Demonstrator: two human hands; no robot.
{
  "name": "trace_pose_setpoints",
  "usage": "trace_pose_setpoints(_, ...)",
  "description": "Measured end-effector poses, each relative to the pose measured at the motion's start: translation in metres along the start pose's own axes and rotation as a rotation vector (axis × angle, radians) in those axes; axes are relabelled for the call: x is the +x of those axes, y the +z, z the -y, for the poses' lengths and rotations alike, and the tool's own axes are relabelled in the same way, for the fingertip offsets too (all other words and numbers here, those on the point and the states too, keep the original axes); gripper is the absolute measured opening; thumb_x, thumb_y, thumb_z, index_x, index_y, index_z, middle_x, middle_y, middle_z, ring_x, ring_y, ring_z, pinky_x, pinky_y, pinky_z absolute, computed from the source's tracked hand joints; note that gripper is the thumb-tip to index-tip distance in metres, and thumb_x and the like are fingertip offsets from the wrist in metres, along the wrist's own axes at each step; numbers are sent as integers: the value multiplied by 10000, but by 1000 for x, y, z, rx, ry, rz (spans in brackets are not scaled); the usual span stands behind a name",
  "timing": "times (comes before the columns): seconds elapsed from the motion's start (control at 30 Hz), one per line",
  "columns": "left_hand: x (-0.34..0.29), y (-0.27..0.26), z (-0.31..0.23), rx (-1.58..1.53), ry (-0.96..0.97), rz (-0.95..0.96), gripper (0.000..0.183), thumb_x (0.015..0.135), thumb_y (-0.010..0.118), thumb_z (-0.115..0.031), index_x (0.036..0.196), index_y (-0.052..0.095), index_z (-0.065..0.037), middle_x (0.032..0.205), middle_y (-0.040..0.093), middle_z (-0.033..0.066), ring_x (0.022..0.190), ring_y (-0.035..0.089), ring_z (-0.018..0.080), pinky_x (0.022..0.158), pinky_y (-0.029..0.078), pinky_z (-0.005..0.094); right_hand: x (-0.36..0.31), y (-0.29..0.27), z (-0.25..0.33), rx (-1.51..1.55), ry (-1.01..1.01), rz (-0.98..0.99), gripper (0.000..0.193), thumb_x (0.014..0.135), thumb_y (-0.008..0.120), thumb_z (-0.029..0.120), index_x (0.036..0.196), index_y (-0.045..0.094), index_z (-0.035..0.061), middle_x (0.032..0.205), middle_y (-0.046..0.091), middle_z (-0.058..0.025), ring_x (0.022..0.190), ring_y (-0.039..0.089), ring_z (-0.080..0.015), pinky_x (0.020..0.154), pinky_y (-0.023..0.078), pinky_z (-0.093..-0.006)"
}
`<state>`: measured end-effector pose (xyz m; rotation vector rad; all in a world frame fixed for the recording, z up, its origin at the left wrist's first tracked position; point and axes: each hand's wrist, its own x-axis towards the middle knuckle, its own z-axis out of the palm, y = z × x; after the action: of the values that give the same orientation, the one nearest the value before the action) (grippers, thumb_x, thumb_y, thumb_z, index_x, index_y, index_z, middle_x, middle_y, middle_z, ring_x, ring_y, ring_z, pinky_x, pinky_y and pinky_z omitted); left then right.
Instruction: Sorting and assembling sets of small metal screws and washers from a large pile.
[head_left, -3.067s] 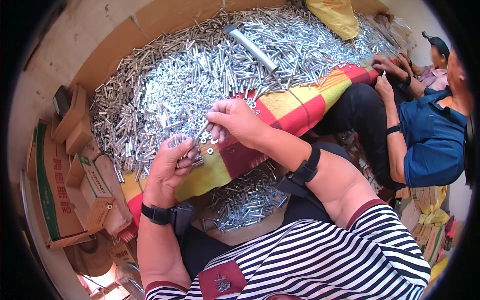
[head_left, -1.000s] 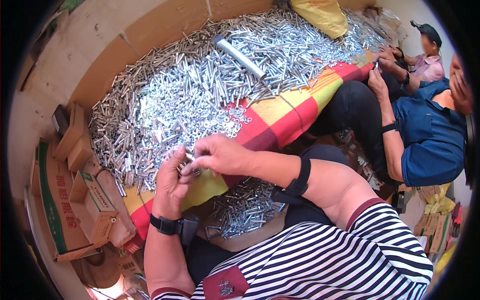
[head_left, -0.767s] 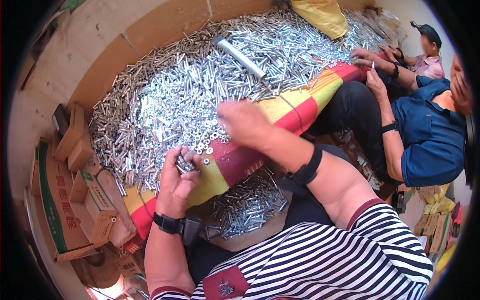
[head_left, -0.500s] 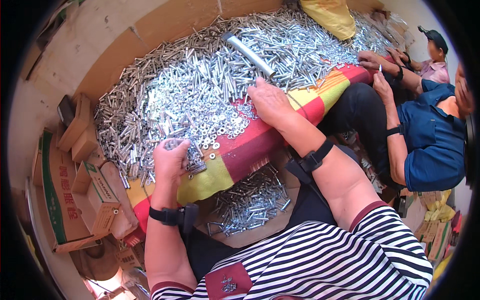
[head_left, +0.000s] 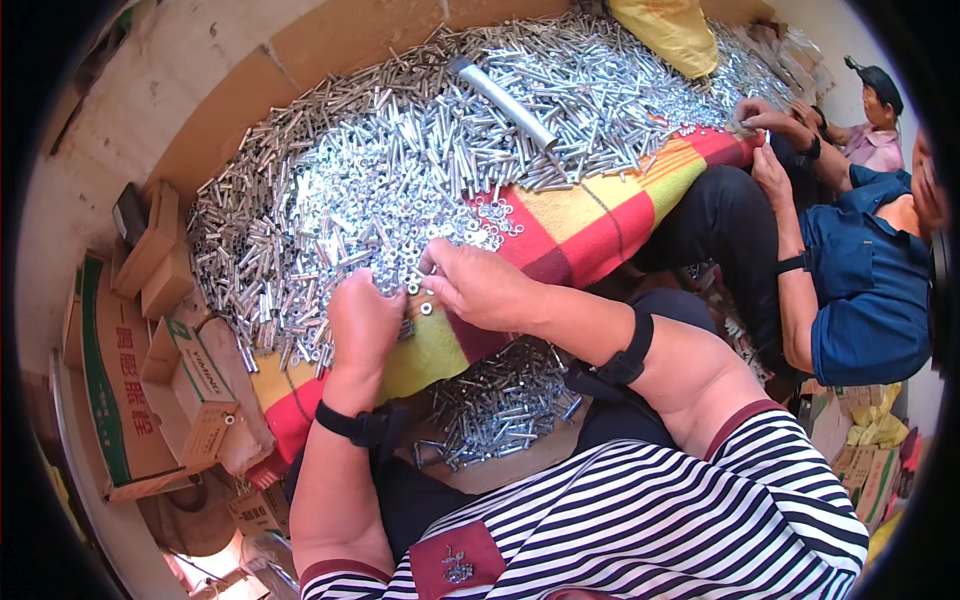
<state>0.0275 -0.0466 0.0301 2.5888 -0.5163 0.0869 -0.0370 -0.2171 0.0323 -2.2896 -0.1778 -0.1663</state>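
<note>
My left hand (head_left: 367, 318) is closed at the near edge of a big heap of loose metal hardware, fingertips turned toward the right hand. My right hand (head_left: 480, 285) meets it there, thumb and fingers bent into a pinch just beside the left fingertips. Whatever either hand grips is too small or hidden to make out. Around the fingers lie small washers (head_left: 427, 308) and nuts. Behind them the heap of shiny bolts and sleeves (head_left: 400, 140) spreads over a red and yellow checked blanket (head_left: 570, 215). A metal tube (head_left: 505, 105) rests across the bolts.
Below the blanket, between my knees, a cardboard box holds finished-looking bolts (head_left: 505, 405). Open cartons (head_left: 190, 390) stand at the left. A yellow sack (head_left: 668, 35) lies at the back. Close on the right sits a co-worker in a blue shirt (head_left: 865, 270), with another person beyond.
My right hand has come left and nearer, from beside the tube's end to my left hand. My left hand has shifted slightly right, its fingers turned toward the right hand.
</note>
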Motion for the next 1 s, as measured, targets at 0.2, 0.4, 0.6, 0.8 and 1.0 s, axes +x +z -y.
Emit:
trace_pose_setpoints(0.2,6,1,22,-396,-57,15,207,765,661,-141,707,539,15,638,589,121,501,561,216,444,444,338,-4,1,9,253,-91,26,181,866,540,75,1029,523,-2,678,572,-138,602,567,-261,572,432,-390)
trace_pose_setpoints(0.4,1,-11,12,-1700,-710,373,108,899,546,-99,819,489,-53,689,508,24,476,431,54,311,259,163,-8,-1,15,305,-111,37,192,835,569,69,1006,536,-11,596,543,-96,546,546,-194,517,410,-348)
trace_pose_setpoints(0.6,-4,-8,11,-1809,-740,436,132,904,552,-111,796,486,-73,654,471,-5,462,410,53,310,258,160,-11,0,25,367,18,-43,243,845,576,60,1075,544,-11,600,553,-78,517,554,-131,487,413,-305)
trace_pose_setpoints(0.8,-21,-4,-14,-1858,-839,616,146,867,539,-181,781,509,-67,663,508,25,467,442,75,310,281,160,-8,-3,16,210,-201,-223,304,875,627,177,1120,554,13,636,573,-133,590,623,-267,536,469,-372)
trace_pose_setpoints(1.0,-13,-15,17,-2193,-727,497,176,810,529,-96,913,569,40,1065,584,191,578,525,167,321,369,185,17,-56,-41,-736,31,-154,103,781,557,81,848,634,74,825,624,-155,797,655,-337,687,532,-433)
